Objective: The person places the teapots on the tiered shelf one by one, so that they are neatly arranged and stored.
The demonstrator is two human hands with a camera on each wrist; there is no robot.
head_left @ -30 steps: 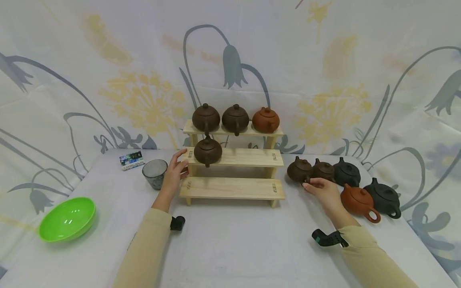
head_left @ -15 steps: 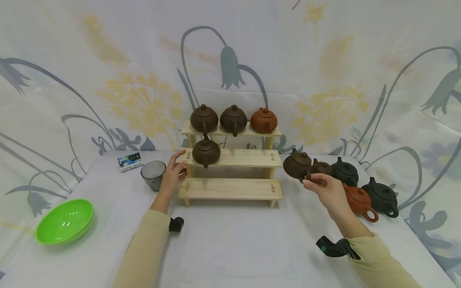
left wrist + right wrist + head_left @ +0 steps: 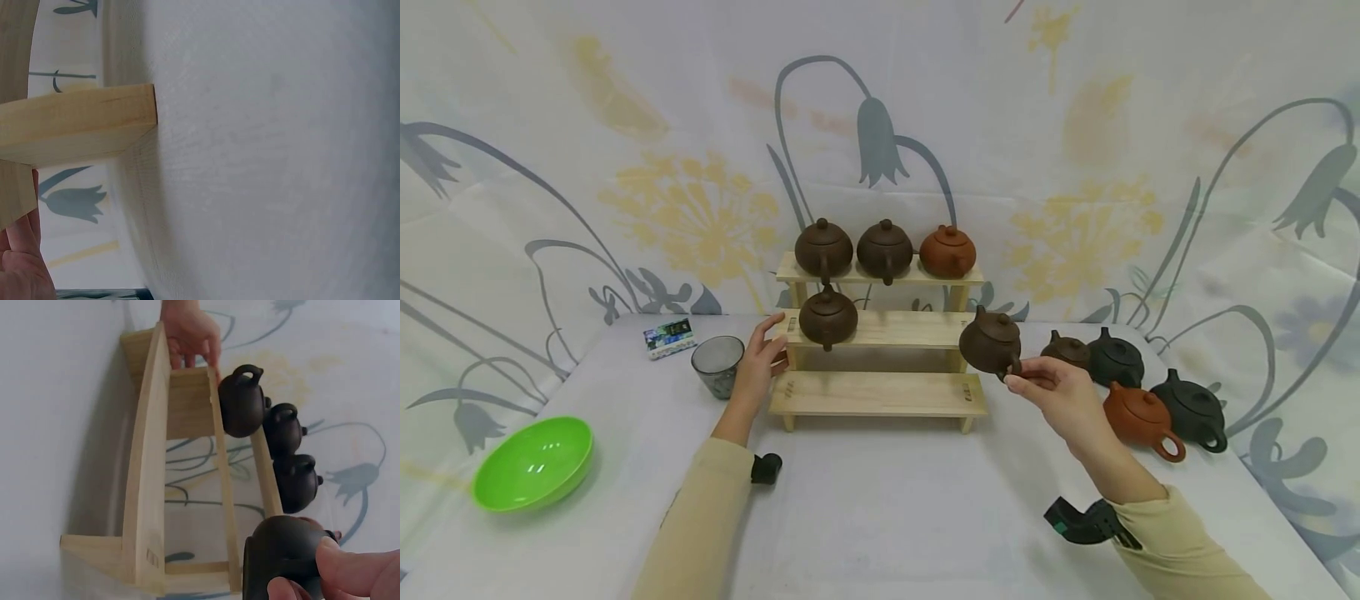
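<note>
In the head view my right hand (image 3: 1060, 400) pinches the handle of a dark brown teapot (image 3: 988, 342), holding it up at the right end of the middle shelf. The right wrist view shows this teapot (image 3: 284, 547) large, with thumb and fingers at its handle. My left hand (image 3: 756, 371) grips the left end of the middle tier of a three-tier wooden stand (image 3: 880, 393). Another brown teapot (image 3: 828, 317) sits at the left of that tier. On the top tier stand two dark brown teapots (image 3: 823, 247) and one reddish-orange teapot (image 3: 947, 252).
On the right of the table stand a small brown teapot (image 3: 1069, 348), two black teapots (image 3: 1116, 360) and an orange teapot (image 3: 1138, 414). Left of the stand are a grey glass cup (image 3: 718, 367), a small patterned box (image 3: 669, 338) and a green bowl (image 3: 535, 462).
My right hand has lifted the brown teapot off the table from the right-hand group and carried it left to the stand's right end. The left hand stays at the stand.
</note>
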